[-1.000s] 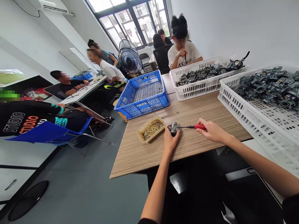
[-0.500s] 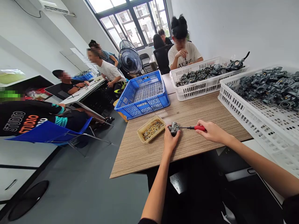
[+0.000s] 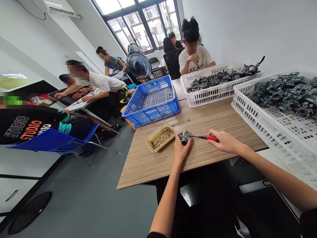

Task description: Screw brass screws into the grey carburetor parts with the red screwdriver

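Observation:
My left hand (image 3: 181, 147) is closed around a small grey metal carburetor (image 3: 184, 136), held just over the wooden table (image 3: 146, 168). In my right hand (image 3: 224, 141) is a screwdriver (image 3: 212, 137) with a red handle and a dark shaft. The shaft lies nearly level and its tip meets the carburetor's right side; the exact contact point is too small to make out. Left of my left hand stands a cream tray (image 3: 151, 147) holding many brass-coloured and silvery screws (image 3: 162, 138).
Behind the screw tray sits a blue crate (image 3: 152, 114). Two white crates (image 3: 210, 96) (image 3: 262, 114) of carburetors stand at the back and right. A person (image 3: 195, 59) sits across the table. Others work at a table on the left, near a fan (image 3: 139, 65).
My hands, the carburetor and the screwdriver stay nearly in place, the handle appearing slightly turned. On the left, a person in a white shirt has leaned further over the other table.

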A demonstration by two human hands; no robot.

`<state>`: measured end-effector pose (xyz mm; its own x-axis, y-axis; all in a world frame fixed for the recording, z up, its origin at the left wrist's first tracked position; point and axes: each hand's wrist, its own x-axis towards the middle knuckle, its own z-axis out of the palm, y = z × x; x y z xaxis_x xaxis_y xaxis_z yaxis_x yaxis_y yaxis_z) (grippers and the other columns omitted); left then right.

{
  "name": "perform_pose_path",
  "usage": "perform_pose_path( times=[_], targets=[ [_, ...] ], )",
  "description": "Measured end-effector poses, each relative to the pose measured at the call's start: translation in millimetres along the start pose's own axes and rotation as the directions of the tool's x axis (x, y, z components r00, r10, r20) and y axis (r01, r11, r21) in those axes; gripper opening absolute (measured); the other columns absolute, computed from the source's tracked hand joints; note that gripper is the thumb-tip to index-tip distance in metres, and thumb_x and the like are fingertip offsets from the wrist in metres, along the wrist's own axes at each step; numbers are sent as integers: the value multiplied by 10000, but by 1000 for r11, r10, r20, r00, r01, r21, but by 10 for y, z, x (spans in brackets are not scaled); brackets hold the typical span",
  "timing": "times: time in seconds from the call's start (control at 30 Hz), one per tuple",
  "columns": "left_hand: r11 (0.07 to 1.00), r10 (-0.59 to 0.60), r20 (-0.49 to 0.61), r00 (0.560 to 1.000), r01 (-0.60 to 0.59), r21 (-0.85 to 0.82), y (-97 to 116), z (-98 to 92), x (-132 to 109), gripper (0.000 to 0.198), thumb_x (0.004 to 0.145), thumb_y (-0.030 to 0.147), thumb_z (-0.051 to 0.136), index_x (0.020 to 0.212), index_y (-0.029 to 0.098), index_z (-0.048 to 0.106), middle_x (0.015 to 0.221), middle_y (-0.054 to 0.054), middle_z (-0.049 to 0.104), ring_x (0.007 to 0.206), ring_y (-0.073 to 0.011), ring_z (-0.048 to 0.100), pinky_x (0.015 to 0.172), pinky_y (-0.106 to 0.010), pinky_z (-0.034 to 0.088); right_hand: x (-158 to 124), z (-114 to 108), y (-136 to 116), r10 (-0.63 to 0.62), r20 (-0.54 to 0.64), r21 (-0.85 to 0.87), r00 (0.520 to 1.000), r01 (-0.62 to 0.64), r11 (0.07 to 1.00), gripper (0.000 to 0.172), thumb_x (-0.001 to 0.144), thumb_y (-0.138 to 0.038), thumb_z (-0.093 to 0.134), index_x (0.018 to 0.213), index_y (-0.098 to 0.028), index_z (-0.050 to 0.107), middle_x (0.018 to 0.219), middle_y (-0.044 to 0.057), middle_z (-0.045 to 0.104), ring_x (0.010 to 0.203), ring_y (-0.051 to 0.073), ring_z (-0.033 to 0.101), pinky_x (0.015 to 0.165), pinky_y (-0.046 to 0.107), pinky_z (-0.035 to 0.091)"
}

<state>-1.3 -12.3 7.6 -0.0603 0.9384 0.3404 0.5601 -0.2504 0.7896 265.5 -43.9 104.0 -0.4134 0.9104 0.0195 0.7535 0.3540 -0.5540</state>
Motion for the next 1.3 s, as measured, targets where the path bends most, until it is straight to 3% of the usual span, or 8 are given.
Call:
perform_pose_path(
  times=[0.27, 0.5, 0.63, 1.0, 1.3],
  targets=[
    [1000, 14, 72, 997, -14, -8, -29, 6, 7, 469, 875, 402, 737, 1253, 236, 515, 1124, -88, 708, 1050, -269, 697, 980, -416, 536, 1, 5, -37, 44, -33, -42, 998, -45, 998, 329, 1080, -504, 495, 984, -243, 670, 828, 61, 733, 750, 238, 671, 646, 289, 358],
    [996, 91, 5, 996, -91, -5, -61, 31, 0, 622, 878, 338, 737, 1426, 221, 469, 1392, -156, 624, 1309, -296, 611, 1159, -473, 469, -5, -46, -69, 25, -67, -6, 997, -25, 1000, 331, 1068, -502, 504, 951, -246, 678, 783, 38, 718, 704, 223, 641, 643, 296, 348],
    [993, 117, 22, 993, -116, -33, -30, 16, -4, 560, 911, 328, 709, 1417, 228, 491, 1384, -147, 632, 1324, -289, 605, 1170, -472, 467, -15, -97, -89, 30, -85, 10, 996, -29, 1000, 326, 1066, -494, 504, 931, -248, 669, 760, 31, 705, 680, 218, 631, 646, 300, 345],
    [995, 96, 31, 995, -95, -38, 0, 6, 2, 508, 921, 343, 704, 1381, 235, 516, 1356, -133, 654, 1298, -287, 624, 1159, -470, 474, -21, -109, -81, -43, -135, 44, 990, 49, 998, 140, 1040, -376, 566, 1040, -256, 638, 942, 46, 763, 841, 239, 695, 718, 312, 431],
    [995, 97, 28, 995, -96, -37, -12, 13, -5, 509, 925, 352, 697, 1384, 225, 516, 1359, -138, 651, 1308, -290, 621, 1159, -466, 477, -18, -88, -48, -58, -150, 24, 987, 62, 998, 129, 1036, -359, 567, 1048, -255, 642, 1009, 57, 774, 881, 246, 705, 738, 328, 449]
  ],
)
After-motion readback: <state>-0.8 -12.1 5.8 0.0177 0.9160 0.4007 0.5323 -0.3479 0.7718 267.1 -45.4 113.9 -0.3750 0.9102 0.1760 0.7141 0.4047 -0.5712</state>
